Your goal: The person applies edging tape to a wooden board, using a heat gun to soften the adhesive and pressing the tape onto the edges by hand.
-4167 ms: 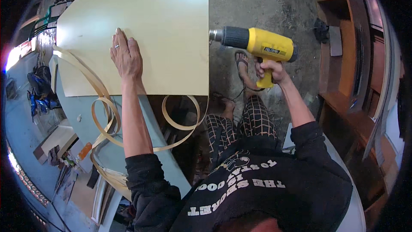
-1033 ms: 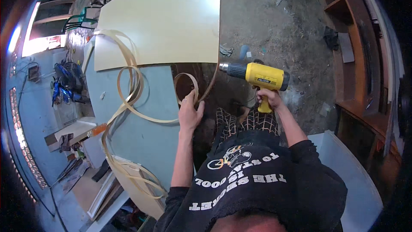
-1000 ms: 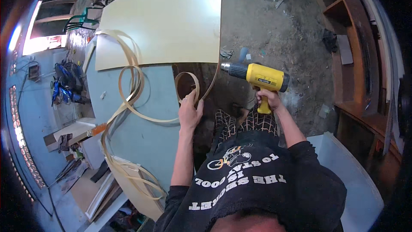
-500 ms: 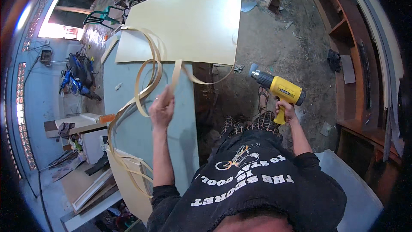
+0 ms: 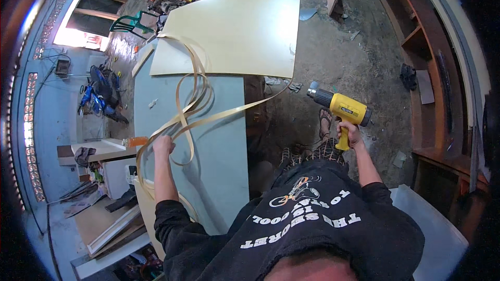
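Observation:
In my right hand [image 5: 354,133] is a yellow and black heat gun [image 5: 348,109], gripped by its handle, its nozzle pointing left toward the panel's near right corner. My left hand [image 5: 163,145] is closed on a long cream edging strip [image 5: 229,116] above the table's left side. From that hand the strip runs fairly straight to the near right corner of a large cream panel [image 5: 229,31]. More of the strip loops loosely beside the hand and over the panel's left part. The panel lies on a pale blue-grey tabletop [image 5: 221,130].
A green chair [image 5: 130,24] stands beyond the table's far left. Boards and offcuts [image 5: 112,229] pile up at the lower left. Brown shelving [image 5: 424,99] lines the right side, and a white panel [image 5: 435,224] sits behind my right arm.
My left hand has moved left and nearer to me, drawing the strip from a slack loop into a nearly straight line. The heat gun stays in my right hand, almost unmoved.

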